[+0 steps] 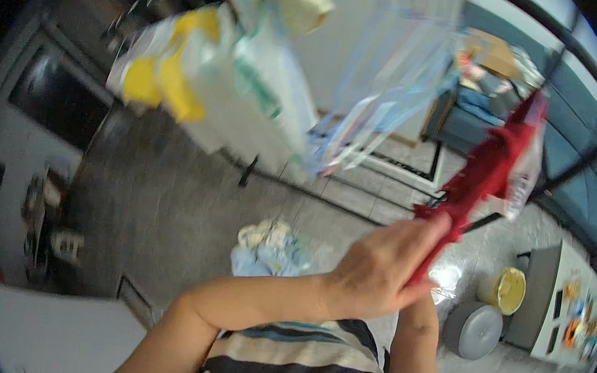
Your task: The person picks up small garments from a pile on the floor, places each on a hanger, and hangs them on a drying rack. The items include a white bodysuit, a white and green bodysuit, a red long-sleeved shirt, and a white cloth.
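My left hand (pixel 380 265) grips the lower end of a red fabric item (pixel 479 174), likely a garment, which slants up to the right and has a white part bearing writing. My right forearm (pixel 417 335) rises behind it; the right hand is hidden behind the left hand and red fabric. Up and to the left, white and yellow fabric (pixel 170 78) and a white and green piece (pixel 266 78) hang from a dark metal rack, blurred. Beside them hang pale blue, glossy strips (pixel 380 102). A heap of light blue and cream fabric (pixel 269 249) lies below, ahead of my torso.
Dark rack bars (pixel 325 198) cross before me. At the right stand a blue sofa (pixel 583 158) with a cardboard box (pixel 493 54), a yellow bin (pixel 510 291), a grey round stool (pixel 472 330) and a white cabinet (pixel 546 336) with small items. A white surface (pixel 50 329) fills the lower left.
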`<state>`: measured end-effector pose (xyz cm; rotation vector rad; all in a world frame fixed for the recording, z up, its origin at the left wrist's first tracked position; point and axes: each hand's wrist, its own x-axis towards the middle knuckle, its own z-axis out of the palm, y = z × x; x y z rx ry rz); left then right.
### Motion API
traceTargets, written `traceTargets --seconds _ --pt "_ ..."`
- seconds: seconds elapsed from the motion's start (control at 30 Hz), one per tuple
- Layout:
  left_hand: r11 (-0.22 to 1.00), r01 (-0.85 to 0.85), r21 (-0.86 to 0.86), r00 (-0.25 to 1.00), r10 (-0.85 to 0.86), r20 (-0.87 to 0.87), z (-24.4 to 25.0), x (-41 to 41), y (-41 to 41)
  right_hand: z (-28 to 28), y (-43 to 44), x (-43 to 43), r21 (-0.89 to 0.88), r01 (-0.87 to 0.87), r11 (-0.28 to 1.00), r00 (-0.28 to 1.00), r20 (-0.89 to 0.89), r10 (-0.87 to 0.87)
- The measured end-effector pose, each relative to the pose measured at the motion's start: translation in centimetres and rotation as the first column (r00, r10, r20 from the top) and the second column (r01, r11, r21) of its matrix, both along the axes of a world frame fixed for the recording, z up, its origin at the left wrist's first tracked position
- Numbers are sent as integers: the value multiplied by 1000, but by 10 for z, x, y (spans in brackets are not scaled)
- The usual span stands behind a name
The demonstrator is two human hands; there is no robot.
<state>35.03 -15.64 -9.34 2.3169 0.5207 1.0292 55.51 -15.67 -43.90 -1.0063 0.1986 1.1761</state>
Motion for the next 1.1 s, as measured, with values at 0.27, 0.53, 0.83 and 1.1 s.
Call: traceTargets --seconds 0.27,0.53,0.83,1.1 --pt "827 -248 -505 937 73 -341 -137 -167 -29 -151 -93 -68 -711 -314 629 932 -103 349" --pt "398 -637 -660 771 310 -557 -233 -318 -52 -148 -7 -276 -671 -648 360 432 65 900" --pt "81 -679 -730 713 314 -628 -305 -401 -104 -256 31 -401 -827 -369 425 -395 553 734" --pt "-17 -644 -765 725 305 -617 -331 -413 -126 -248 55 -421 -827 -342 446 -108 506 856"
